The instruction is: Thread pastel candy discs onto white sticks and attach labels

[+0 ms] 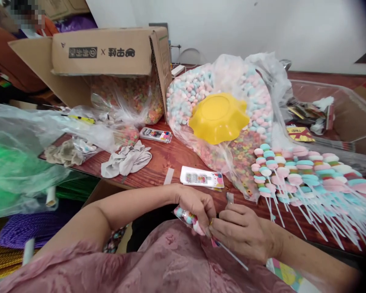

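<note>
My left hand and my right hand meet low in the middle, just in front of the table edge. Both are closed on one candy skewer: pastel candy pieces in a clear wrapper stick out to the left, and its thin white stick points down to the right. On the table to the right lies a pile of finished candy skewers with their sticks fanned toward me. A small printed card lies just beyond my left hand.
A big clear bag of pastel candies holds a yellow bowl. Behind stand a cardboard box, crumpled cloths, clear plastic bags and a clear bin at right. A person sits at the far left.
</note>
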`<state>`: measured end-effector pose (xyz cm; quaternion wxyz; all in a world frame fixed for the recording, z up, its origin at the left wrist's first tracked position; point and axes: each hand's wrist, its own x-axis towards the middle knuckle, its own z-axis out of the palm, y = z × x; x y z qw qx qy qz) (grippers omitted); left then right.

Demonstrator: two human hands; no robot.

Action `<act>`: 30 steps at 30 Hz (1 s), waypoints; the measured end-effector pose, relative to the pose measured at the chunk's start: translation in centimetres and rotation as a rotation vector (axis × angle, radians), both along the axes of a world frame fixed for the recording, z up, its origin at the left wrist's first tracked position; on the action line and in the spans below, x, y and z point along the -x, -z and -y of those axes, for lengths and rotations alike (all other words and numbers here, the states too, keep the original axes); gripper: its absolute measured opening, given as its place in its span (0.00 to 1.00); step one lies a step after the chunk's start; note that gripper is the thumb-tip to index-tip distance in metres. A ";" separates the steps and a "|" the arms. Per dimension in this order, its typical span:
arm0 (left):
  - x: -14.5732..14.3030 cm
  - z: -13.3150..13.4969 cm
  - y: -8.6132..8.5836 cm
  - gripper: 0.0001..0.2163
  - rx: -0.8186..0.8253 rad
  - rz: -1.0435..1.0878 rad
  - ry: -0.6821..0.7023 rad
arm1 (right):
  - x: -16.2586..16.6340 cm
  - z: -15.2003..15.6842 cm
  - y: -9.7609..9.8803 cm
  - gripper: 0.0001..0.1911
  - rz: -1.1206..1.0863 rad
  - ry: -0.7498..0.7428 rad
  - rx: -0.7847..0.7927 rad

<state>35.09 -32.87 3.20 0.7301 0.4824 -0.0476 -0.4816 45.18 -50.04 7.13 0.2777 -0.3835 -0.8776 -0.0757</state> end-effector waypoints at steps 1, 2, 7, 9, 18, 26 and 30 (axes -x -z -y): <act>-0.2 0.2 0.0 0.12 0.011 0.017 0.032 | 0.0 0.0 0.0 0.13 0.000 -0.009 0.029; -0.4 0.3 0.0 0.13 0.016 0.028 0.056 | 0.0 0.0 0.0 0.14 0.001 -0.017 0.056; -0.6 0.7 -1.0 0.14 -0.015 0.031 0.072 | -0.2 0.3 0.0 0.12 0.056 -0.058 0.083; -0.5 0.9 -1.6 0.14 -0.006 0.031 0.062 | -0.1 0.4 -0.3 0.11 0.079 -0.065 0.053; -0.7 1.6 -0.8 0.30 0.196 0.056 0.014 | 0.5 0.4 -1.0 0.09 -0.074 -0.048 0.007; -0.2 1.9 -1.6 0.35 0.232 0.096 -0.070 | 0.0 0.4 -1.7 0.13 -0.077 -0.108 0.039; 0.3 1.6 -1.0 0.38 0.235 0.057 -0.041 | 0.3 0.6 -0.6 0.14 -0.165 -0.093 0.073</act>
